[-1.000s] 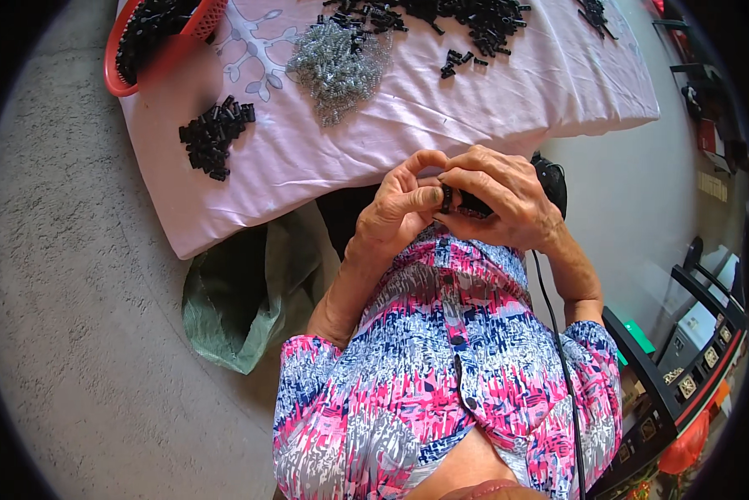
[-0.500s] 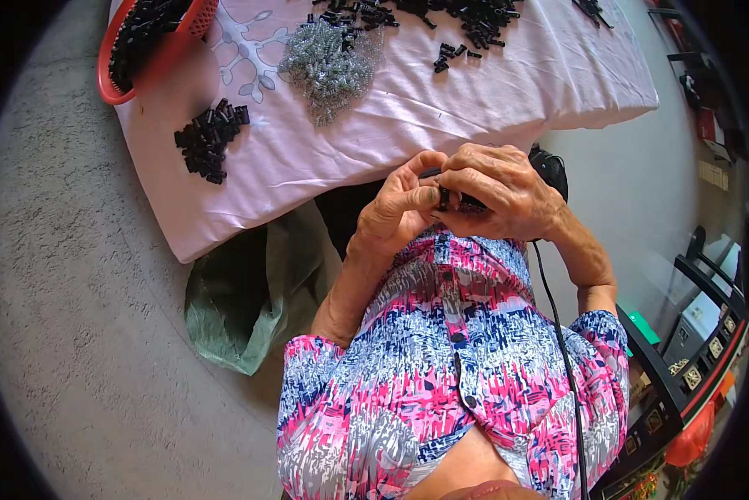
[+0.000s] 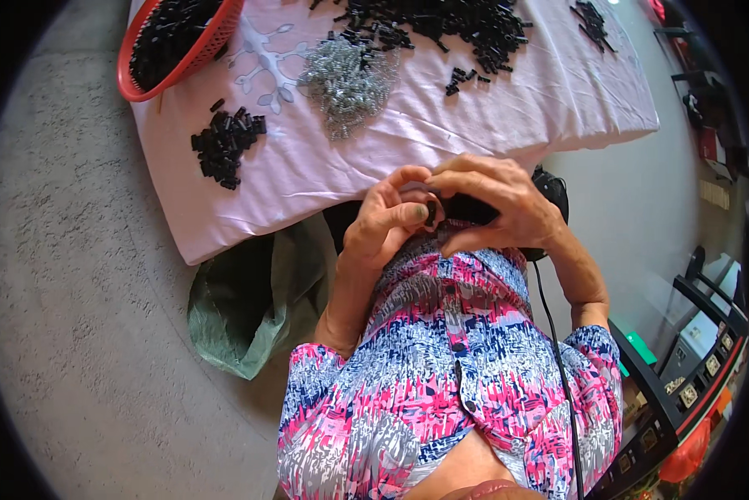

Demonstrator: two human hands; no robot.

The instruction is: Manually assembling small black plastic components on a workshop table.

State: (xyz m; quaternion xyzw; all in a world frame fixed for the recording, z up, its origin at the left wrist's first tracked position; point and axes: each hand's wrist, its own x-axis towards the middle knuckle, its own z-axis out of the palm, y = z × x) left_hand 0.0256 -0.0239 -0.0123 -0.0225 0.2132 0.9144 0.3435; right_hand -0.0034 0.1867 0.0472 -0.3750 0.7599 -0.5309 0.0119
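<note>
My left hand [image 3: 387,218] is closed, its thumb and fingers around a small black plastic piece [image 3: 429,213]. My right hand [image 3: 503,200] is close beside it, thumb and fingers apart in a wide curve, with its fingertips by the left fingers. Dark shadow fills the gap inside the right hand, and I see nothing clearly held there. Both hands are in front of my body, at the near edge of the table with a pink cloth [image 3: 441,125]. On the cloth lie a heap of silvery, spring-like pieces [image 3: 349,92] and a small pile of black cylindrical pieces [image 3: 227,147].
A red plastic basket [image 3: 195,65] filled with black pieces stands at the far left. A larger black heap [image 3: 466,29] spreads at the back, and a small group [image 3: 593,27] lies far right. Below the table's edge hangs an open green sack [image 3: 262,346]. A black cable [image 3: 562,358] runs down my front.
My right hand has opened, its thumb moving away from its fingers and from the left hand. The left fingers stay closed on the black piece. The whole view has shifted slightly.
</note>
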